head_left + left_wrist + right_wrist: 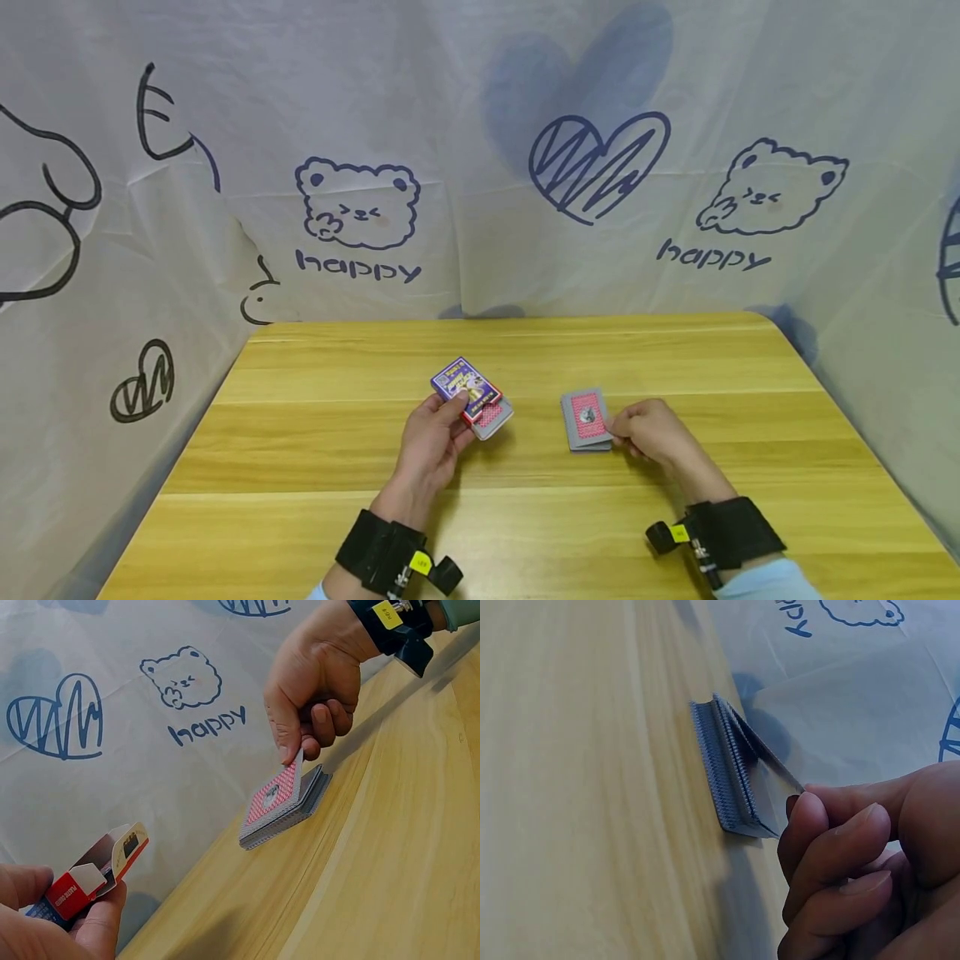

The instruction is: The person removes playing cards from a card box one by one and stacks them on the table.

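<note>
My left hand (pixel 450 414) grips a purple and red card box (pixel 467 389) just above the wooden table (pixel 315 450). The box's end flap stands open in the left wrist view, box (pixel 97 871), left hand (pixel 82 922). A deck of red-backed playing cards (pixel 587 420) lies on the table to the right. My right hand (pixel 619 432) pinches the near edge of the top card and tilts it up off the deck (pixel 283 808). In the right wrist view the deck (pixel 724 769) shows edge-on, and the curled fingers (pixel 840 847) hold the raised card's corner.
A white cloth printed with bears, hearts and "happy" (pixel 480 167) hangs close behind and to both sides of the table. Black wrist straps (pixel 390 554) sit on both forearms. Bare wood stretches in front of the hands to the near edge.
</note>
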Tool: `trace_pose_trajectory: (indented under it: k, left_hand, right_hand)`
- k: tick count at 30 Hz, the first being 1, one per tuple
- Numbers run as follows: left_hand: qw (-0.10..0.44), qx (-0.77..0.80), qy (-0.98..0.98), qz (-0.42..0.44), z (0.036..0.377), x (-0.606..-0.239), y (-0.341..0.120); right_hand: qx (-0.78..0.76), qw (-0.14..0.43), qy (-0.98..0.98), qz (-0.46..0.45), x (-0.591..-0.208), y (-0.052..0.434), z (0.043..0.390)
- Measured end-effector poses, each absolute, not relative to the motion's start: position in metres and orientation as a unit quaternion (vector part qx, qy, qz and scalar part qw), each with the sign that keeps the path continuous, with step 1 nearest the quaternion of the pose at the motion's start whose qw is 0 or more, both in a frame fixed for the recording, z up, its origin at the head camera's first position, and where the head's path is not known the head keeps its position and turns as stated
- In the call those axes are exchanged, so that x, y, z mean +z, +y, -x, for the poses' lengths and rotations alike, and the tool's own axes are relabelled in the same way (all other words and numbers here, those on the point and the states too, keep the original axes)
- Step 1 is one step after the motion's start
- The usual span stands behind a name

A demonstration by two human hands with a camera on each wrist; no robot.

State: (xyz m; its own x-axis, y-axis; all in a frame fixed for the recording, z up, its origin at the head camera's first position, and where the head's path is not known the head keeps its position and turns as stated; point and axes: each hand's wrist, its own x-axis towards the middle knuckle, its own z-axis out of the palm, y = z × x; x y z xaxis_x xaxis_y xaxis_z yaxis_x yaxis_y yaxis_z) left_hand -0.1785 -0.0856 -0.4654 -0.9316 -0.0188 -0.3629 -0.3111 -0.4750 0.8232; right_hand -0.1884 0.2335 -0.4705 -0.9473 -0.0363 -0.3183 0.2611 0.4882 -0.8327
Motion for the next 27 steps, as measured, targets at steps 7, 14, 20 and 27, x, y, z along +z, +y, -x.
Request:
trace_pose_trajectory:
  k: [7, 14, 20, 27]
  left_hand:
    - [0.087, 0.842, 0.507, 0.162, 0.1783, -0.4651, -0.0857]
    - [0.089, 0.842, 0.507, 0.160, 0.1786, -0.4651, -0.0860]
    - [0.089, 0.843, 0.506, 0.158, 0.1781, -0.4650, -0.0857]
    - [0.089, 0.841, 0.511, 0.156, 0.1779, -0.4647, -0.0855]
  right_hand:
    - [-0.480, 0.139, 0.863, -0.077, -0.4739, 0.2300, 0.1890]
    - [-0.437, 0.117, 0.888, -0.080, -0.4774, 0.2268, 0.1884]
    - [-0.416, 0.109, 0.900, -0.077, -0.4794, 0.2263, 0.1879]
    - [-0.412, 0.111, 0.901, -0.076, -0.4782, 0.2256, 0.1874]
